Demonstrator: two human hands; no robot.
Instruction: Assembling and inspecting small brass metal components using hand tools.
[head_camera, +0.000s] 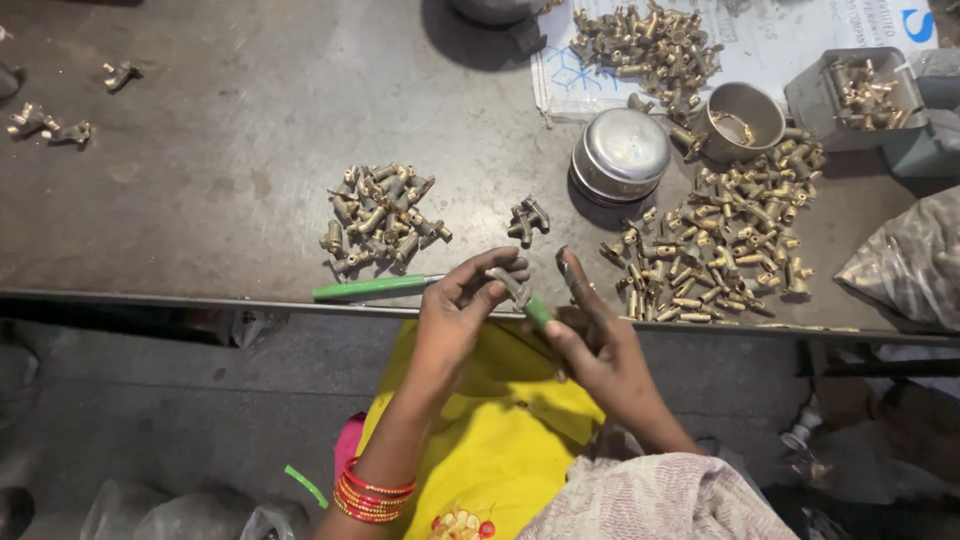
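Observation:
My left hand (455, 305) pinches a small brass fitting (503, 276) at the table's front edge. My right hand (590, 335) grips a green-handled tool (537, 312) whose metal tip meets that fitting. Another green-handled tool (372, 287) lies flat on the table just left of my left hand. A heap of brass fittings (380, 218) sits beyond it. A few fittings (527, 218) lie right above my hands. A big spread of brass parts (725, 250) lies to the right.
A steel lidded tin (621, 152) and an open steel bowl (742, 120) stand at the back right. Behind them a white sheet (790, 40) carries more brass parts (648, 42); a grey tray (860, 95) holds others. Stray fittings (50, 125) lie far left. A plastic bag (910, 260) is at right.

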